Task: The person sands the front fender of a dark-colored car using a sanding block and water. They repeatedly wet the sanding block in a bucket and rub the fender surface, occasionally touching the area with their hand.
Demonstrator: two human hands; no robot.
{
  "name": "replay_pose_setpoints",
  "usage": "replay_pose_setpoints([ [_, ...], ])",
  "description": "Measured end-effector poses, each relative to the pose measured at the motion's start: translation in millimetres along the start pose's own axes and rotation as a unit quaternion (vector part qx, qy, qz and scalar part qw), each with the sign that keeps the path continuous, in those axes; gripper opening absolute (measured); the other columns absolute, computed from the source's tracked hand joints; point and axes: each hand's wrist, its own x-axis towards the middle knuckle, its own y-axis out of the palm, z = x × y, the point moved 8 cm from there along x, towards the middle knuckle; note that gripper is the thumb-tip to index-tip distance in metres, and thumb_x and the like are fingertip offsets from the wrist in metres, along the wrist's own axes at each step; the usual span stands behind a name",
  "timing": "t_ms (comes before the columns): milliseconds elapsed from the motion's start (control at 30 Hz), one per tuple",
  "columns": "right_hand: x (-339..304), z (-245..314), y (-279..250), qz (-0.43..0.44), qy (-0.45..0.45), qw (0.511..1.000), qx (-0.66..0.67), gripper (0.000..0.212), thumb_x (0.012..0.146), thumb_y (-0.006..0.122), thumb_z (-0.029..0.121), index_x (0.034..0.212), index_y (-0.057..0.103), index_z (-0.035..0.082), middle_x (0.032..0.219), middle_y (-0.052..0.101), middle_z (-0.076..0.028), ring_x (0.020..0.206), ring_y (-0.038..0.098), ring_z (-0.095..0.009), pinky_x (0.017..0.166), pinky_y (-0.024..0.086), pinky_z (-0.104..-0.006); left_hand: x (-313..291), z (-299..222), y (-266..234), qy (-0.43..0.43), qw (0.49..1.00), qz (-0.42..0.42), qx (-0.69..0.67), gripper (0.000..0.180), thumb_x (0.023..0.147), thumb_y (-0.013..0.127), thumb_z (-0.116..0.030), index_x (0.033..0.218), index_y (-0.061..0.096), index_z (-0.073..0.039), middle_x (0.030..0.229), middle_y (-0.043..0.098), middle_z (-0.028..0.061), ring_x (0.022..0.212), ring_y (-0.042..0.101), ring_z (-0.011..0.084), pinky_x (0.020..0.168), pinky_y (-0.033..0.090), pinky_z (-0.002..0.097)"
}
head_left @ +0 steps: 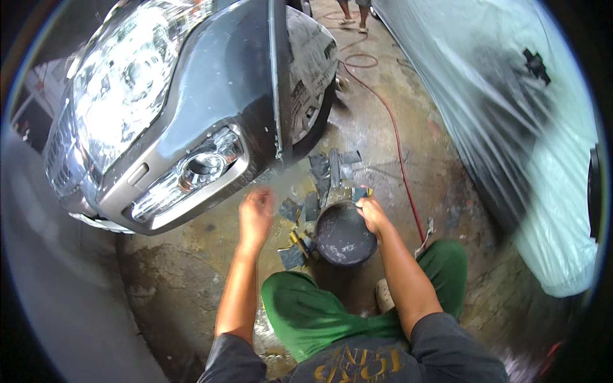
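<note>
My right hand (pixel 371 214) is closed on a small piece of sandpaper (pixel 360 193), dark with a yellowish edge, above the far right rim of a round black bucket (pixel 345 252). Cloudy dark liquid with whitish patches shows inside the bucket. To the left, my left hand (pixel 257 212) is raised just below the car's front bumper (pixel 211 96). Its fingers are smeared by motion, so their pose is unclear. Between the hands and around the bucket, several dark sheets (pixel 311 205) that look like sandpaper lie on the wet floor.
The car's headlight (pixel 137 76) and fog light (pixel 205 166) face me at the left. Printed paper (pixel 310 67) covers its wheel area. A red hose (pixel 397 127) runs along the concrete floor. Plastic sheeting (pixel 491 96) drapes a large shape at right. A person's legs (pixel 355 9) stand far off.
</note>
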Motion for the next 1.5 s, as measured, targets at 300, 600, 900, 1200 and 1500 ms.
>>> replay_pose_setpoints([
  [300, -13, 168, 183, 0.106, -0.268, 0.948, 0.134, 0.061, 0.103, 0.057, 0.015, 0.158, 0.033, 0.003, 0.132, 0.058, -0.014, 0.117, 0.054, -0.017, 0.103, 0.042, -0.0351, 190, -200, -134, 0.359, 0.850, -0.039, 0.384, 0.048, 0.101, 0.064, -0.038, 0.139, 0.057, -0.009, 0.146, 0.051, 0.0188, 0.139, 0.044, 0.0388, 0.116, 0.036, 0.0506],
  [600, -46, 215, 247, 0.063, -0.616, 0.781, -0.086, 0.078, 0.110, 0.044, 0.034, 0.165, 0.003, -0.002, 0.171, 0.004, -0.029, 0.158, 0.007, -0.046, 0.128, 0.010, -0.0545, 224, -175, -121, 0.453, 0.796, 0.071, 0.395, 0.080, 0.096, 0.065, -0.053, 0.155, 0.041, -0.005, 0.164, 0.030, 0.0269, 0.153, 0.024, 0.0520, 0.123, 0.025, 0.0607],
  [900, 15, 550, 257, -0.078, -0.736, 0.670, -0.058, 0.072, 0.106, 0.048, 0.043, 0.147, 0.036, -0.015, 0.156, 0.033, -0.040, 0.149, 0.030, -0.052, 0.124, 0.025, -0.0557, 240, -182, -106, 0.447, 0.803, 0.082, 0.386, 0.085, 0.093, 0.070, -0.052, 0.157, 0.038, -0.006, 0.164, 0.028, 0.0306, 0.152, 0.022, 0.0552, 0.122, 0.019, 0.0667],
  [1200, -15, 389, 264, 0.080, -0.674, 0.730, -0.081, 0.078, 0.107, 0.050, 0.037, 0.160, 0.017, -0.009, 0.167, 0.014, -0.034, 0.156, 0.014, -0.051, 0.126, 0.014, -0.0574, 224, -166, -123, 0.399, 0.803, 0.085, 0.434, 0.085, 0.092, 0.071, -0.053, 0.157, 0.040, -0.007, 0.163, 0.030, 0.0318, 0.152, 0.024, 0.0543, 0.122, 0.021, 0.0659],
  [1500, 109, 589, 330, 0.036, -0.546, 0.787, -0.284, 0.068, 0.111, 0.020, 0.047, 0.166, 0.018, 0.008, 0.171, 0.002, -0.027, 0.159, -0.003, -0.044, 0.129, 0.006, -0.0570, 222, -156, -125, 0.387, 0.799, 0.089, 0.451, 0.089, 0.094, 0.066, -0.057, 0.163, 0.032, -0.011, 0.165, 0.026, 0.0326, 0.152, 0.025, 0.0540, 0.121, 0.023, 0.0645],
])
